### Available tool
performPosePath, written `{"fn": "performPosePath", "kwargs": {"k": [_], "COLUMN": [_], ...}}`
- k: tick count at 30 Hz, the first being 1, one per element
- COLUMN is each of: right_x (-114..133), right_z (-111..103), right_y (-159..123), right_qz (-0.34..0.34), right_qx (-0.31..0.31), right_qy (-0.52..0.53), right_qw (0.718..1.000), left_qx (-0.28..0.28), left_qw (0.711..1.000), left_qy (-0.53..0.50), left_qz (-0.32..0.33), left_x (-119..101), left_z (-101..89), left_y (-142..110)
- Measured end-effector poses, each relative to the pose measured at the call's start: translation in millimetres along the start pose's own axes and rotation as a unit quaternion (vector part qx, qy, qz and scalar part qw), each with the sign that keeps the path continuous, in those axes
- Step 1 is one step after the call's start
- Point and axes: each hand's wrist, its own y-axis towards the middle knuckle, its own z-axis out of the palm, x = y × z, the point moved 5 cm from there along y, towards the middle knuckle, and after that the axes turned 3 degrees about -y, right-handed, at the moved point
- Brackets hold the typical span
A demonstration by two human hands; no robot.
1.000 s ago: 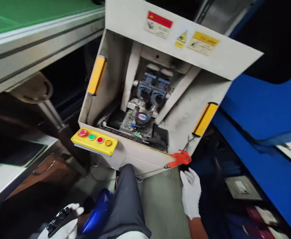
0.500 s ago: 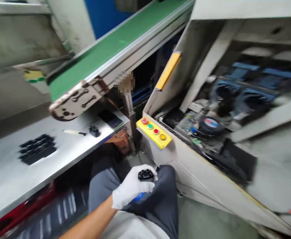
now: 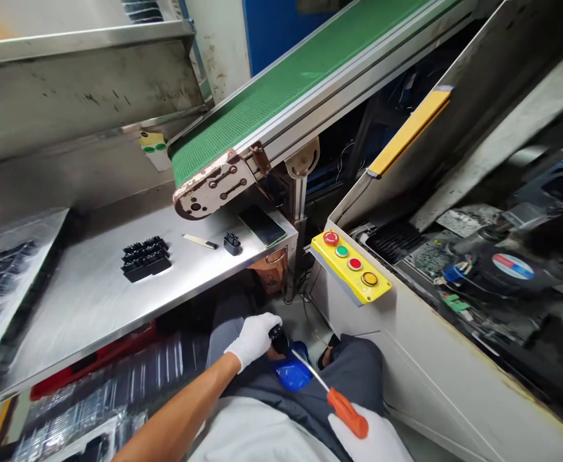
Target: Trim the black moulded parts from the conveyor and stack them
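Here, left hand (image 3: 252, 340) grips a black connector (image 3: 278, 339), right hand (image 3: 370, 443) an orange-handled screwdriver (image 3: 347, 412).

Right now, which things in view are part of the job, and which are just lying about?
Part of the job: left hand gripping black connector block; right hand gripping orange-handled screwdriver.
Lying about: black connector blocks on steel bench; phone.

The white-gloved left hand (image 3: 252, 340) pinches a small black connector (image 3: 278, 339) while the gloved right hand (image 3: 370, 443) grips an orange-handled screwdriver (image 3: 346, 412), its thin shaft reaching the connector, below a stainless steel bench (image 3: 83, 308) and a yellow push-button box (image 3: 351, 266).
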Motion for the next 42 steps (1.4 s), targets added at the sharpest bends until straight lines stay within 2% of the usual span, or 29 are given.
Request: {"fn": "performPosePath", "kwargs": {"k": [4, 9, 18, 24, 27, 33, 37, 42], "right_x": [10.9, 22.7, 22.5, 38.3, 35.6, 33.8, 34.9, 44.7], "right_z": [8.9, 10.9, 11.9, 10.4, 10.9, 10.8, 4.5, 7.4], "right_y": [15.6, 19.5, 23.6, 11.6, 13.5, 17.7, 15.3, 16.1], "right_qz": [-0.019, -0.047, -0.055, -0.050, -0.032, -0.045, -0.023, -0.054], "right_qx": [0.022, 0.047, 0.050, 0.061, 0.059, 0.061, 0.059, 0.066], "right_qy": [-0.036, -0.013, -0.005, -0.001, -0.003, -0.005, -0.035, -0.037], "right_qw": [0.999, 0.998, 0.997, 0.997, 0.998, 0.997, 0.997, 0.996], "left_qx": [0.003, -0.005, -0.041, -0.021, -0.016, -0.024, -0.010, 0.020], "left_qw": [1.000, 0.999, 0.996, 0.997, 0.996, 0.994, 0.996, 0.994], "left_qy": [0.019, 0.012, -0.048, -0.043, -0.059, -0.102, -0.080, -0.088], "left_qz": [0.014, 0.037, 0.062, 0.065, 0.064, 0.040, 0.043, 0.055], "left_x": [7.2, 11.4, 25.9, 22.5, 21.0, 25.6, 25.3, 24.3], "left_z": [-2.0, 2.4, 4.9, 2.4, 3.1, 11.4, 10.6, 6.0], "left_y": [-2.9, -3.7, -8.6, -9.0, -9.0, -13.1, -16.2, -15.0]}}
